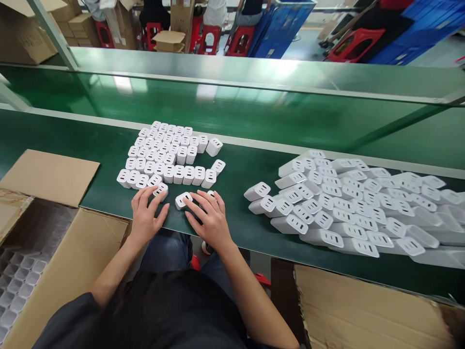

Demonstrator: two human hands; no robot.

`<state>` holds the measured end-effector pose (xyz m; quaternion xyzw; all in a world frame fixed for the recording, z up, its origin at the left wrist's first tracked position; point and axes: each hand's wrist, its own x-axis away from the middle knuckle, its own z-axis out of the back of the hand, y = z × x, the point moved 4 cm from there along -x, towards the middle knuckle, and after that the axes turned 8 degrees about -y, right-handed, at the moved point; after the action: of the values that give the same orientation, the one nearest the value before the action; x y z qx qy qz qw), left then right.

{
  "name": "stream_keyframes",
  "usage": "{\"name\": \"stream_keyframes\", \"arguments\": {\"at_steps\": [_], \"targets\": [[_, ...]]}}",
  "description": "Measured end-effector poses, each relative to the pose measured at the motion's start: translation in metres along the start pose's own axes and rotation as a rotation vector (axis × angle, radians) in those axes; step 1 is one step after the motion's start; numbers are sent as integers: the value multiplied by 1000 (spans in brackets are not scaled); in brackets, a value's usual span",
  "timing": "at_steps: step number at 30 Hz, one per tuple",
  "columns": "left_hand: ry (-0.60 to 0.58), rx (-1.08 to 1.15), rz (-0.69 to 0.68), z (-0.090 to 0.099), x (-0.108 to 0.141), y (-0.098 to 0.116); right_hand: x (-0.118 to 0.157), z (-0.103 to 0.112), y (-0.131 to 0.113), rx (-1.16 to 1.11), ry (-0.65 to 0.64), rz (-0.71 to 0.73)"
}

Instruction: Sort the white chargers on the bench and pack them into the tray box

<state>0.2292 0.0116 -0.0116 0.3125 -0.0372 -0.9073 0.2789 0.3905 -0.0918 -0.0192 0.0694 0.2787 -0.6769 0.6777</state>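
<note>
My left hand [147, 215] is at the near edge of the green bench, its curved fingers and thumb around a white charger plug [160, 192]. To its right, my right hand [210, 218] has its fingertips and thumb at another white charger [183, 200], which lies tilted. One more charger [211, 193] shows partly behind the fingers of that hand. Just beyond both hands, a block of white chargers [160, 155] stands in close rows, port ends up. Two loose chargers, one angled [218, 166] and one farther back [214, 146], sit at the block's right side.
A large heap of white chargers [341, 203] lies on its sides at the right. Flat cardboard [51, 177] rests on the left of the bench. Open cartons are below, one with clear plastic trays [22, 281]. A raised shelf [232, 70] runs behind; people sit beyond it.
</note>
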Motion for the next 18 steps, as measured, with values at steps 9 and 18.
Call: {"name": "stream_keyframes", "arguments": {"at_steps": [9, 18], "targets": [[-10, -180, 7, 1, -11, -9, 1, -1, -2, 16, 20, 2], [-122, 17, -115, 3, -15, -1, 4, 2, -1, 51, 69, -20]]}}
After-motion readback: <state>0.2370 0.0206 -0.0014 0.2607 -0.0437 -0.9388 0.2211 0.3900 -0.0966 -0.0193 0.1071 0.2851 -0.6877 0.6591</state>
